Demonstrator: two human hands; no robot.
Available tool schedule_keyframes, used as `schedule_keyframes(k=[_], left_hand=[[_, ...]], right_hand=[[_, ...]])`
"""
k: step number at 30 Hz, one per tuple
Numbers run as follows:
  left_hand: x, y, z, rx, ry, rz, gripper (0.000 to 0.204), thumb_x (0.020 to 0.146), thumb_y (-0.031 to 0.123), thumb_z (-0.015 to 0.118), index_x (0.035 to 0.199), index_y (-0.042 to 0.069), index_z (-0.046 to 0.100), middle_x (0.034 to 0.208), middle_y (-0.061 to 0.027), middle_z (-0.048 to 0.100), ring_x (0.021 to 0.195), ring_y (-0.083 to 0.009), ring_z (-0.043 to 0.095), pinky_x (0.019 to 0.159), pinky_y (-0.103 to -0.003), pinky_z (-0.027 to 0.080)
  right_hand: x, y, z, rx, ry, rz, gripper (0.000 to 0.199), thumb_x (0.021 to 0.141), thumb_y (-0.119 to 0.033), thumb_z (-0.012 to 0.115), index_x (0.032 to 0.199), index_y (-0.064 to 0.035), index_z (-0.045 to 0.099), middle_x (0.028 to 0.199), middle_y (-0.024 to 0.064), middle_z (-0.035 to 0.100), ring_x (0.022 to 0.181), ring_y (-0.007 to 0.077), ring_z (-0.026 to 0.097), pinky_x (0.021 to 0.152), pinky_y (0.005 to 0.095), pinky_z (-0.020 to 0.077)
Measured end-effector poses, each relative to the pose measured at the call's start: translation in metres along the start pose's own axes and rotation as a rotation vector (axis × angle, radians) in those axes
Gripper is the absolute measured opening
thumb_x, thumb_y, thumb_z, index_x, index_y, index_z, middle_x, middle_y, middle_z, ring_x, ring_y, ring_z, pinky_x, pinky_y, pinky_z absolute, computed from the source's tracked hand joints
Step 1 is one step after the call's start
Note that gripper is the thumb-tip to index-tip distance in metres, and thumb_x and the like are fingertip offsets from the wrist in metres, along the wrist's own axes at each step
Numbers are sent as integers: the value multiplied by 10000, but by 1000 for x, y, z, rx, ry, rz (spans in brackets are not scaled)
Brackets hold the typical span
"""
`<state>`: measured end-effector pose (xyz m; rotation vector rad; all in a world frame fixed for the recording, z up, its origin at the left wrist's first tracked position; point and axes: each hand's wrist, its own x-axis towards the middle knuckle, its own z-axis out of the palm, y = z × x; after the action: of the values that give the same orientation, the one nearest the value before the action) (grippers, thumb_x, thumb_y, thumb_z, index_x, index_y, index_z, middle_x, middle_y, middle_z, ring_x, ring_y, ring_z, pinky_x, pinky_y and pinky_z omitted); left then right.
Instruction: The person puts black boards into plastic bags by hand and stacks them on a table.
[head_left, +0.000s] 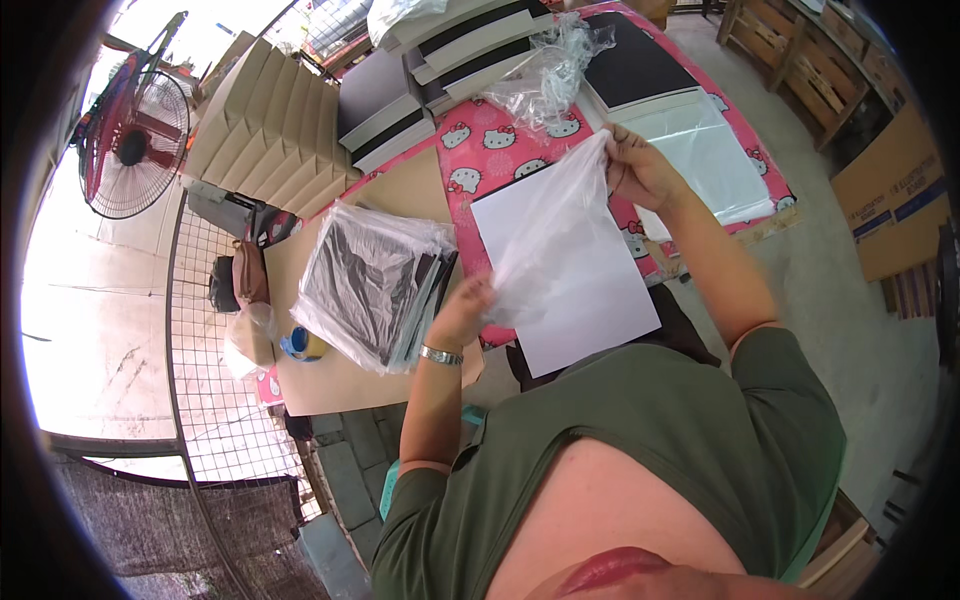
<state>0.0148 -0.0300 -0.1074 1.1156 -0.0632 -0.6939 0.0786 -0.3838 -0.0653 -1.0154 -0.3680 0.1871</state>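
Observation:
A clear plastic bag is stretched slantwise between my two hands. My right hand pinches its upper end, and my left hand, with a metal watch on the wrist, grips the lower end. Beneath the bag a white board lies at the table's near edge, with a dark strip along its far side. Just left of my left hand is a stack of dark boards wrapped in clear plastic. A flat pile of clear plastic bags lies beyond my right hand.
Brown paper lies under the wrapped stack, beside a tape roll. Brown wrapped packs and board stacks stand at the back left. Crumpled plastic and a black board are farther back. A fan stands far left.

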Motion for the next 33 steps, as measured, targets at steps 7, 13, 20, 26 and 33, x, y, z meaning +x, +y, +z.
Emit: schedule_keyframes(k=[7,13,20,26,33], left_hand=[[18,59,23,-446,120,182,239,824,151,561,980,-27,596,1060,-148,605,1006,-243,571,898,-360,444],[125,31,-73,145,569,22,337,771,164,541,1024,-56,578,990,-197,615,850,-264,610,760,-379,489],[219,-9,-141,900,890,-112,319,736,190,532,910,-59,629,862,-236,640,811,-347,624,691,-403,466],[197,4,-105,878,846,59,290,775,196,512,886,-44,631,700,-185,612,667,-274,591,606,-386,435],[141,141,2,822,782,408,232,811,202,547,714,4,621,529,-5,453,479,-101,408,461,-283,328]], right_hand=[[5,9,-24,208,-47,449,205,850,-120,560,1049,-121,511,689,-7,506,583,76,519,544,213,450],[56,68,-78,-138,165,370,331,741,-63,566,1070,-69,527,813,73,577,700,143,575,677,295,484],[102,125,-90,-1794,299,295,303,743,-105,507,1015,-8,599,993,202,599,883,349,579,850,409,439],[84,133,-93,-1916,287,213,311,783,-201,464,968,-7,621,949,215,616,898,349,588,822,428,439],[134,4,-75,-1748,258,-56,268,808,-236,500,883,-3,608,844,164,613,721,294,597,720,390,476]])
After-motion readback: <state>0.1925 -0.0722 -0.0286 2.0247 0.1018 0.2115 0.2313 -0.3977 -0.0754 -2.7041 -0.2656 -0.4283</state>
